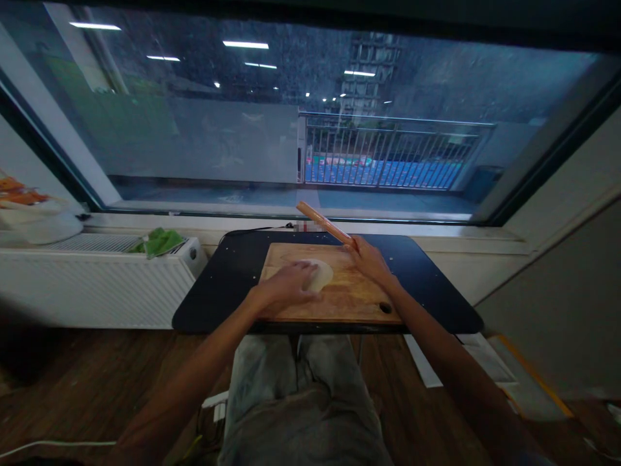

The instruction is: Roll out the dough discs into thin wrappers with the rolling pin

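Note:
A pale flat round of dough [321, 272] lies on a wooden cutting board [349, 301] on a small black table [228, 278]. My left hand [288, 285] rests flat on the dough's left side, fingers stretched out over it. My right hand [369, 259] is closed round one end of a wooden rolling pin [323, 223]. The pin is lifted off the board and points up and to the far left, toward the window.
A white radiator [97, 285] with a green cloth [158, 241] on top stands at the left. A big window [310, 129] faces me behind the table. Papers and flat boards [490, 369] lie on the wooden floor at the right. My knees sit under the table.

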Motion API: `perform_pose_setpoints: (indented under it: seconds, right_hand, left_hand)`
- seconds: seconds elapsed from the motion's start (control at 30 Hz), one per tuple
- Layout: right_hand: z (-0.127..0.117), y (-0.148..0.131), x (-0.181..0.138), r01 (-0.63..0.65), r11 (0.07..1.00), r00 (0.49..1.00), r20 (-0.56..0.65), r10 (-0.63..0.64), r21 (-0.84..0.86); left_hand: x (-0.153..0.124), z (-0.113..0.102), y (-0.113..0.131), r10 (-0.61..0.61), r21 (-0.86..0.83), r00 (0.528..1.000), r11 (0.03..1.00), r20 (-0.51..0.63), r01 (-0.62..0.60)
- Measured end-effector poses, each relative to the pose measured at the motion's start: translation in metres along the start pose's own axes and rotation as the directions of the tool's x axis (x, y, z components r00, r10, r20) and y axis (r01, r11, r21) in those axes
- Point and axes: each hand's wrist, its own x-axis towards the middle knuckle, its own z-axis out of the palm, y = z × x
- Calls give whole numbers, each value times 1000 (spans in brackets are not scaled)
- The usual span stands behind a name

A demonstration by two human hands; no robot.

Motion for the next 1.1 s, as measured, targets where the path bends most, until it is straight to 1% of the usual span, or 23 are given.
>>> perform_pose_setpoints:
  seconds: [0.03,0.07,0.13,0.2,0.27,0.37,0.43,0.47,0.53,0.6,0.67,0.73,0.8,0.83,0.9,0.93,0.97,1.0,1.03,1.07,1.1]
  right_hand:
    - [0,-4,2,-16,1000,1000,-6,16,27]
    - [2,-9,2,-20,998,1000,-5,20,54]
    - [9,-15,1,-11,991,1000,-28,14,132]
    - [20,-18,-3,22,966,999,-50,-10,258]
    - [32,-19,-9,64,933,997,-52,-49,355]
    - [42,-21,-20,109,885,993,-86,-79,453]
    - [43,-22,-26,127,870,991,-92,-95,476]
    - [43,-22,-29,130,873,991,-93,-98,470]
    - [41,-23,-32,115,884,993,-77,-90,453]
    - [41,-23,-32,77,895,996,-80,-46,439]
    - [42,-22,-30,30,900,994,-107,19,435]
    - [43,-21,-26,-7,900,986,-145,78,436]
    - [43,-21,-22,-30,903,978,-173,115,429]
    - [42,-20,-21,-33,908,976,-182,119,417]
    - [39,-20,-20,-31,925,970,-213,119,378]
    - [37,-20,-21,-31,936,965,-233,119,350]
    - [35,-20,-21,-37,946,958,-258,125,321]
    - [33,-19,-22,-48,956,951,-281,132,289]
    - [30,-19,-23,-64,964,945,-296,142,257]
    - [27,-18,-24,-85,970,941,-303,153,227]
    - [23,-18,-25,-105,974,939,-303,164,203]
  left_hand:
    - [1,-1,5,30,42,997,999,66,-33]
    - [0,-3,8,55,67,993,996,108,-63]
    - [-4,-7,7,122,57,983,990,137,-131]
    - [-13,-10,0,172,57,976,982,134,-181]
    - [-22,-8,-8,191,106,976,974,104,-202]
    - [-31,6,-19,240,249,971,939,18,-237]
    - [-34,21,-23,314,365,949,889,-43,-278]
    - [-35,29,-24,364,419,928,857,-77,-301]
    - [-34,42,-25,430,502,891,808,-142,-310]
    - [-32,51,-23,430,539,885,796,-181,-277]
    - [-28,53,-19,394,535,901,808,-183,-245]
    - [-25,52,-14,338,527,929,822,-147,-216]
    - [-22,49,-11,333,506,939,827,-88,-245]
    - [-21,47,-10,329,487,941,836,-80,-251]
    - [-21,39,-9,305,399,943,888,-135,-230]
    - [-22,34,-9,273,307,943,929,-188,-207]
    - [-23,29,-7,218,178,944,968,-249,-177]
    - [-24,23,-4,134,5,943,990,-306,-139]
    - [-24,17,0,4,-200,941,977,-337,-76]
    - [-25,13,4,-176,-407,923,913,-343,23]
    - [-24,9,9,-350,-590,883,800,-314,108]
